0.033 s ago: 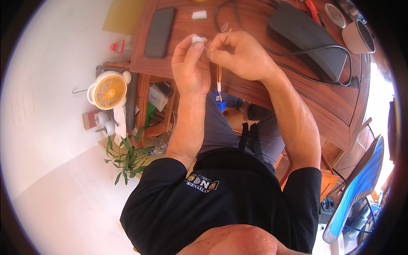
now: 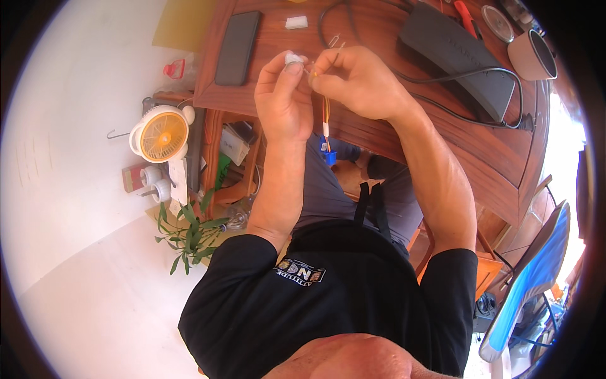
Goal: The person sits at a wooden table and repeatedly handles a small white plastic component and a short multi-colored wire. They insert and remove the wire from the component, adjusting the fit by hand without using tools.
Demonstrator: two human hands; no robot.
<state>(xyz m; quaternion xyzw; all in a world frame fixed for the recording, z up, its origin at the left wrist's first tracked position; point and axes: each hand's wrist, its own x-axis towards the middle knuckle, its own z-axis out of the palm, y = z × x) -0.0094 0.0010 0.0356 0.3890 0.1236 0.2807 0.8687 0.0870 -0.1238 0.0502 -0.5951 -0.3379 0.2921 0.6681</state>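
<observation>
My left hand [image 2: 284, 95] is closed, with a small white plastic connector [image 2: 293, 59] between thumb and fingers. Close beside it, my right hand [image 2: 360, 82] pinches a thin wire end, where a small yellow bit shows. A thin light-coloured stick [image 2: 341, 46] pokes out above my right fingers; its kind is unclear. From between the hands hangs a bundle of red, yellow and dark wires [image 2: 326, 112] with a white sleeve. At its lower end a blue connector [image 2: 330, 157] dangles above my lap. My fingers hide where wire and white connector meet.
On the wooden table [image 2: 467, 136] lie a black phone [image 2: 238, 48], a white block [image 2: 296, 23], a bent wire clip [image 2: 334, 41] and a long black case [image 2: 451, 60] with a black cable. A cup [image 2: 532, 55] stands far right. A small fan [image 2: 163, 136] and plant [image 2: 189, 237] are left.
</observation>
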